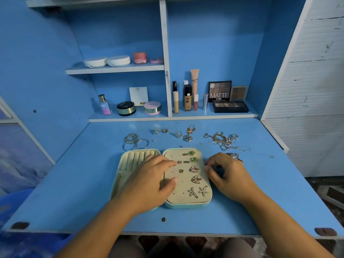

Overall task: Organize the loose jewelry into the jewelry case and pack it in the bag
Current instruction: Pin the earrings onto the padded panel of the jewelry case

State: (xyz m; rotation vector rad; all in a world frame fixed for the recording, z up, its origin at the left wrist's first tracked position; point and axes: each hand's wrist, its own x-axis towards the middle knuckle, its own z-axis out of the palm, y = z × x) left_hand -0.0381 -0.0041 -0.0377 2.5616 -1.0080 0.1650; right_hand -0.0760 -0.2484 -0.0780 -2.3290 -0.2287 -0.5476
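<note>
While left hand [149, 181] lies open on case [187, 205] | right hand [229, 175]: hold unclear | chains [222, 140] behind

Soft, even light, faint shadows, no glare; wide-angle bending at the edges, corners slightly blurred.

The open case [186, 205] lies in the middle of the desk [74, 183], with earrings [194, 169] pinned on its right half. Behind it lie hoops [135, 141] to the left, rings [165, 130] in the centre and chains [222, 140] to the right. Cosmetics [187, 98] stand on the shelf [130, 119] behind.
</note>
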